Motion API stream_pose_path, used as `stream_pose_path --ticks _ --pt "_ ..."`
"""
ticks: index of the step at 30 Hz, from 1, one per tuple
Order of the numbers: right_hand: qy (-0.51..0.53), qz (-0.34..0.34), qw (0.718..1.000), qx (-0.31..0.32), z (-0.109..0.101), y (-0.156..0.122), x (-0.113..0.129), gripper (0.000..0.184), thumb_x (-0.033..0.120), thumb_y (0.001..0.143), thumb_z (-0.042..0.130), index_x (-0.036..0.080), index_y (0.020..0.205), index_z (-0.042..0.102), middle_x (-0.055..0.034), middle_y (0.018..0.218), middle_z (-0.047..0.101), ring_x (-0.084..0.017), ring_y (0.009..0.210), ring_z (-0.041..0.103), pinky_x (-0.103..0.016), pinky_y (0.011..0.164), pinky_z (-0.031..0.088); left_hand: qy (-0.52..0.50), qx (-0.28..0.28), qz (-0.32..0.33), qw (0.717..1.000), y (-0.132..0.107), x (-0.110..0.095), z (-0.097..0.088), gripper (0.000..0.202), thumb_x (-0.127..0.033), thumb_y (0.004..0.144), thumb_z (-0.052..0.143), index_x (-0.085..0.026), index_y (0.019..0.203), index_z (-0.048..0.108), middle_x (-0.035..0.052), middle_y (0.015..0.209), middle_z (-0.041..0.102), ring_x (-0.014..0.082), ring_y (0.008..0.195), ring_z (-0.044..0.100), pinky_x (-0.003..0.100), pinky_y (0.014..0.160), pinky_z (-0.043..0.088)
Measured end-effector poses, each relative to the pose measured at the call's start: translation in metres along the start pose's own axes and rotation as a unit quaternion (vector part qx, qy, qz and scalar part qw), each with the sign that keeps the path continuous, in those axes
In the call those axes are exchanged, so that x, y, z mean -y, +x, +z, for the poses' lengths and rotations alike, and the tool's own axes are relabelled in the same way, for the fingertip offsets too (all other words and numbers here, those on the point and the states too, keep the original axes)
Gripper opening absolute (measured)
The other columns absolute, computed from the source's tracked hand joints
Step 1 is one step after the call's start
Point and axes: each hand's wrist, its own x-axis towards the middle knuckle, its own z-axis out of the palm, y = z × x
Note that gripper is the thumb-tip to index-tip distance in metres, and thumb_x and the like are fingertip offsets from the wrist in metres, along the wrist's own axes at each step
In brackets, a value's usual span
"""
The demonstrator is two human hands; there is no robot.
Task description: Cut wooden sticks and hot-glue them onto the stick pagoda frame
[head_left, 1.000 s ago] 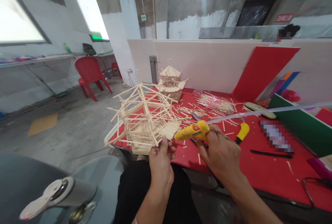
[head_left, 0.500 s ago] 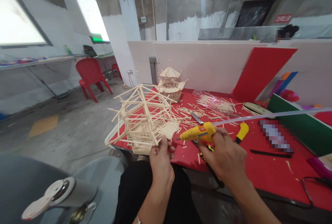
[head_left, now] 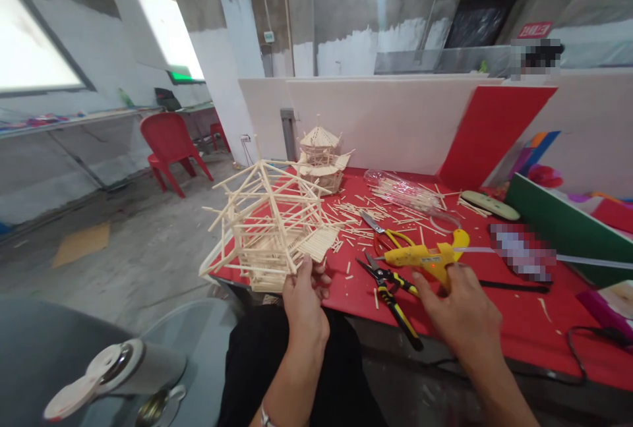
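Note:
A wooden-stick pavilion frame [head_left: 271, 216] sits at the table's left edge, its roof made of bare sloping sticks and one slatted panel [head_left: 320, 242] on its right. My left hand [head_left: 307, 292] pinches the frame's near right corner, just below that panel. In my right hand [head_left: 459, 305] is a yellow hot glue gun [head_left: 413, 256], gripped by its handle, nozzle towards the left and a long clear glue stick [head_left: 479, 250] out of its back. Below the nozzle lie black-and-yellow pliers [head_left: 390, 288]. Scissors [head_left: 373, 224] lie behind it.
A finished-looking stick pagoda [head_left: 320, 160] stands at the back of the red table [head_left: 514, 328]. Loose sticks [head_left: 363, 209] and a plastic bag of sticks [head_left: 403, 191] lie in the middle. A green board [head_left: 568, 229] leans on the right. A lidded flask [head_left: 143, 368] stands at lower left.
My right hand has carried the glue gun right and away from the pavilion frame, lower over the table, uncovering the pliers. My left hand has stayed at the frame's corner.

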Motion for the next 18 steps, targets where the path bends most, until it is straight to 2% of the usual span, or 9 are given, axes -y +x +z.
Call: stream_pose_path --ticks 2,5,8,11,13,16,18 --pt "0.047 0.021 0.998 0.02 0.009 0.001 -0.013 0.038 0.058 0.086 0.046 0.021 0.079 0.052 -0.0006 0.073 0.05 -0.018 0.059 0.052 -0.027 0.048 0.031 0.005 0.002 -0.004 1.0 0.0 0.0 0.0 0.038 -0.043 0.062 0.077 -0.015 0.076 0.057 -0.0015 0.059 0.061 0.0091 0.044 0.054 0.017 0.037 0.031" --pt "0.127 0.038 0.991 0.017 0.025 0.0 -0.033 0.04 0.056 0.089 0.037 0.02 0.079 0.051 -0.0036 0.074 0.051 -0.021 0.067 0.053 -0.032 0.059 0.041 0.013 0.004 -0.007 1.0 0.001 0.0 0.001 0.037 -0.043 0.062 0.077 -0.015 0.075 0.057 -0.0017 0.058 0.06 0.0091 0.043 0.053 0.017 0.036 0.031" --pt "0.153 0.062 0.986 0.016 0.035 -0.006 -0.049 0.046 0.058 0.088 0.029 0.019 0.079 0.052 -0.008 0.077 0.054 -0.024 0.072 0.054 -0.035 0.065 0.043 0.021 0.004 -0.006 1.0 0.002 -0.001 0.002 0.034 -0.042 0.062 0.075 -0.015 0.073 0.057 -0.0018 0.057 0.06 0.0093 0.043 0.052 0.017 0.035 0.03" --pt "0.117 0.116 0.985 0.045 0.032 -0.015 -0.056 0.052 0.06 0.088 0.026 0.018 0.08 0.055 -0.0108 0.076 0.058 -0.025 0.073 0.056 -0.035 0.065 0.043 0.021 0.004 -0.008 1.0 0.003 -0.001 0.003 0.033 -0.041 0.063 0.075 -0.016 0.075 0.057 -0.0018 0.057 0.061 0.0097 0.043 0.052 0.017 0.035 0.032" --pt "0.056 0.172 0.98 0.079 0.026 -0.02 -0.057 0.058 0.06 0.089 0.024 0.015 0.09 0.06 -0.0146 0.083 0.063 -0.028 0.076 0.06 -0.037 0.065 0.043 0.021 0.005 -0.01 1.0 0.003 -0.002 0.003 0.033 -0.041 0.062 0.074 -0.016 0.075 0.057 -0.0021 0.057 0.06 0.0096 0.043 0.051 0.017 0.035 0.032" --pt "-0.031 0.251 0.956 0.15 0.018 -0.022 -0.06 0.063 0.058 0.091 0.021 0.013 0.108 0.063 -0.0189 0.097 0.066 -0.031 0.08 0.063 -0.04 0.066 0.045 0.02 0.013 -0.018 1.0 0.002 -0.003 0.003 0.032 -0.041 0.063 0.073 -0.016 0.074 0.057 -0.002 0.057 0.06 0.0094 0.044 0.052 0.017 0.036 0.032" --pt "-0.05 0.265 0.943 0.194 0.015 -0.021 -0.066 0.066 0.057 0.091 0.021 0.012 0.112 0.064 -0.0211 0.097 0.067 -0.033 0.082 0.065 -0.042 0.066 0.046 0.02 0.015 -0.023 0.999 0.002 -0.004 0.003 0.032 -0.043 0.065 0.072 -0.016 0.075 0.058 -0.0018 0.058 0.06 0.0094 0.044 0.052 0.018 0.036 0.033"
